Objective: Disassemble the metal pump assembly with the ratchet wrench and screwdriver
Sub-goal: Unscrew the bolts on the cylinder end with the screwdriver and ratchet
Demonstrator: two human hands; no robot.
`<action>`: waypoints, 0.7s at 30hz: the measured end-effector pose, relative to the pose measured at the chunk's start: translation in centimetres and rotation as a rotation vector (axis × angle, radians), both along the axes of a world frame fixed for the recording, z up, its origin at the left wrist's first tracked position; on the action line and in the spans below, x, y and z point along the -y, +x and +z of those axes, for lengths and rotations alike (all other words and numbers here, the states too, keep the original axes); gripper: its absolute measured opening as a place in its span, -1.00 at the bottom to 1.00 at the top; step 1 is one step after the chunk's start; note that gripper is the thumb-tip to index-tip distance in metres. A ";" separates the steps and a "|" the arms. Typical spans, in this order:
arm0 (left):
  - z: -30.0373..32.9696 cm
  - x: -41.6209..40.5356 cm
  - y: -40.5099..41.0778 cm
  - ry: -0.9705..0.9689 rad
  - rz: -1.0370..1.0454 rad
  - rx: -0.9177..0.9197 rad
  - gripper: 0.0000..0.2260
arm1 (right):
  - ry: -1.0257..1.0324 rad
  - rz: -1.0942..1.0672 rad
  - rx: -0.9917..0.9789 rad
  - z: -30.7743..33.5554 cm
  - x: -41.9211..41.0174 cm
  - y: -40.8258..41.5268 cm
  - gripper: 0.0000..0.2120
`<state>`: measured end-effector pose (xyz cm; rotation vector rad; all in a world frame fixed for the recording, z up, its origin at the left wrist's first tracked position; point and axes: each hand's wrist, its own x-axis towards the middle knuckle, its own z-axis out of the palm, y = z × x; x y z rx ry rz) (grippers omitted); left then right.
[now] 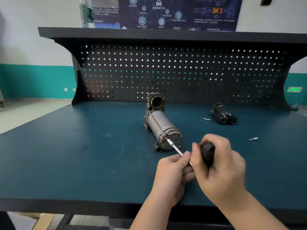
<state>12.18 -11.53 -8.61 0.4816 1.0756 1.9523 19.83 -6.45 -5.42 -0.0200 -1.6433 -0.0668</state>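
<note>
Screwdriver seated in the pump's near end cap, both hands on the tool.

The metal pump assembly (160, 126) lies mid-bench on its side, its long axis running from the back edge toward the front, the near end angled slightly right. The screwdriver (176, 148) meets a screw on that near cap, its shaft roughly in line with the body, so the pump lies ahead and left of both hands. The right hand (219, 168) is wrapped round the black handle; the left hand (174, 170) pinches the shaft and sits slightly nearer the pump. A dark detached part (222, 114) and two loose screws (205, 119) (253, 139) lie toward the right back corner. The wall poster's (179, 12) writing is too small to read.
</note>
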 end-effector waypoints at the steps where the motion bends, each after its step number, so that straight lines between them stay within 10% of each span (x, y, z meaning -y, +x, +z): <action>1: 0.0 0.2 0.0 -0.009 0.004 -0.022 -0.74 | 0.040 0.000 0.012 -0.2 0.4 -0.1 -0.79; 9: -0.2 -0.2 0.1 0.018 0.059 0.086 -0.85 | -1.375 0.131 -0.292 -0.4 -5.0 -0.6 -0.72; 15: -1.1 -0.8 -2.3 -0.312 0.602 -0.467 -0.77 | -1.090 0.021 -0.232 -0.9 -4.3 -0.3 -0.70; 21: 0.1 -1.6 -3.8 -0.316 0.415 -0.487 -0.48 | -0.977 0.053 -0.256 -0.7 -2.9 0.1 -0.72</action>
